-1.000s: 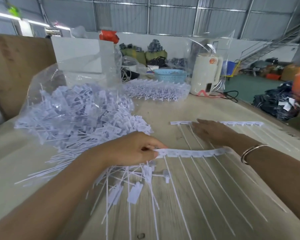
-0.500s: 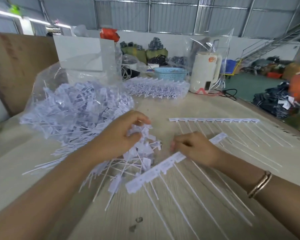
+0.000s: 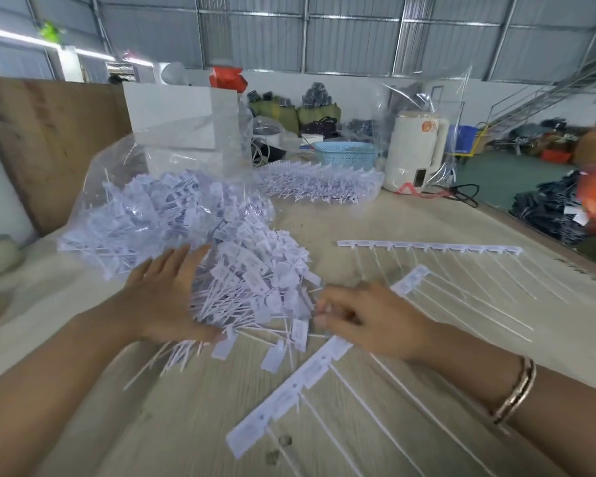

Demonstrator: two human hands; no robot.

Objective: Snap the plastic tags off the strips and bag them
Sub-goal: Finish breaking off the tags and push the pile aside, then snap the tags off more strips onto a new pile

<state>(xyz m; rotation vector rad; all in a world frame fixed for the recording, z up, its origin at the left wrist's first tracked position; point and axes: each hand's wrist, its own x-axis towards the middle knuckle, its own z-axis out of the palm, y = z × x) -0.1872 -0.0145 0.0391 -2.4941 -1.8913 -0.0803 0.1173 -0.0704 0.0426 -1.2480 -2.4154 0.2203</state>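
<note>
left hand point(image 3: 167, 297) flat, grip open on white tags point(image 3: 255, 280); right hand point(image 3: 375, 321) pinches strip point(image 3: 300, 383).

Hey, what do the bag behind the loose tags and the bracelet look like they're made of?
Bag: thin clear plastic film, probably; it is see-through, crinkled and glinting. Bracelet: likely polished metal, gold and silver toned, with bright highlights along its bands.
</note>
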